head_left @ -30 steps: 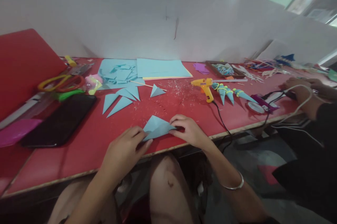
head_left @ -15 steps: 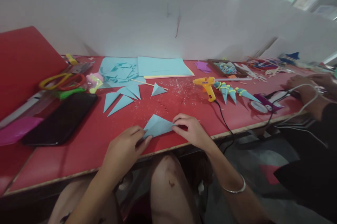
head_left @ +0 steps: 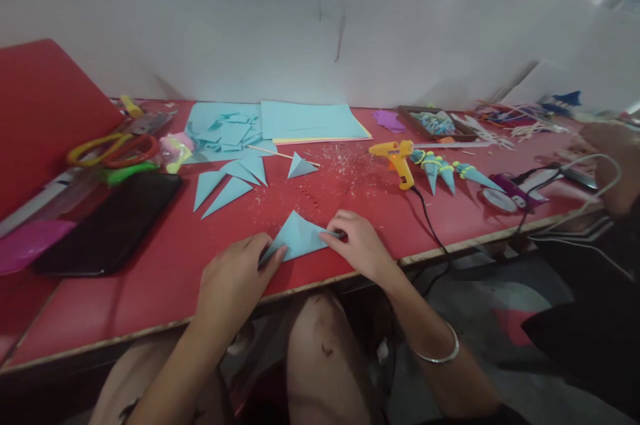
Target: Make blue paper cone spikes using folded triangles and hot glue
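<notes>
Between the fingers (head_left: 275,264) is one folded blue paper (head_left: 301,238); beyond them, one small blue triangle (head_left: 301,168) and one thin stick (head_left: 273,152). Left of them: one phone (head_left: 110,228), four pointed blue pieces (head_left: 227,195). Beyond, rightward: one glue gun (head_left: 399,158) and, through the blur, apparently three decorated cones (head_left: 446,178).

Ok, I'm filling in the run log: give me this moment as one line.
left grip: holding blue paper at left end | right grip: holding its right end | nearby: black phone, yellow glue gun
</notes>
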{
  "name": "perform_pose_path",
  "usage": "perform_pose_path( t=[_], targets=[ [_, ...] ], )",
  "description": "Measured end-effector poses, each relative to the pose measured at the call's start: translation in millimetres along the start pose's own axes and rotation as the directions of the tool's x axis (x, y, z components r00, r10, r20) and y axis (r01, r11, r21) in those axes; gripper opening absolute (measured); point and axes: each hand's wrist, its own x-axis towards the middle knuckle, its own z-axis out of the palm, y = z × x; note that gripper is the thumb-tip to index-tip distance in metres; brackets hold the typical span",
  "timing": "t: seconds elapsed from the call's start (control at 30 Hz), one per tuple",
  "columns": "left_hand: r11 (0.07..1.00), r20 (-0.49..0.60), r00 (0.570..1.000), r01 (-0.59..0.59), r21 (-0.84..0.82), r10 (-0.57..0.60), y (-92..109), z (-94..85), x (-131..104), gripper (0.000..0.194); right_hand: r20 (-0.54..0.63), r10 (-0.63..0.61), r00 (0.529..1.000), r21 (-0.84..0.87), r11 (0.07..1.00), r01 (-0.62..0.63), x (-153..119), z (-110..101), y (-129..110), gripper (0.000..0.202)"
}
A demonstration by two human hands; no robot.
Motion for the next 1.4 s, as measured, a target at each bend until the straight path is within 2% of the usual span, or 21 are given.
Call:
perform_pose_path(
  t=[0.23,0.67,0.87,1.4],
  targets=[
    [0.998,0.075,0.996,0.045,0.045,-0.048,8.1,-6.9,1.8,0.031,-0.031,0.019,0.999,-0.085,0.996,-0.021,-0.2,3.6,-1.6,0.025],
    [0.996,0.027,0.999,-0.022,0.084,0.019,7.8,-6.1,3.8,0.029,-0.037,-0.010,0.999,-0.214,0.977,0.002,-0.2,7.4,-2.2,0.023],
    [0.996,0.065,0.998,-0.012,0.090,0.006,8.2,-6.7,3.5,0.030,0.004,0.042,0.999,-0.265,0.963,-0.040,1.8,5.9,-5.0,0.023],
    [0.988,0.071,0.997,-0.020,0.151,0.009,9.6,-6.6,3.7,0.029,-0.013,0.065,0.998,-0.393,0.917,-0.065,7.3,5.6,-6.4,0.026]
  ],
)
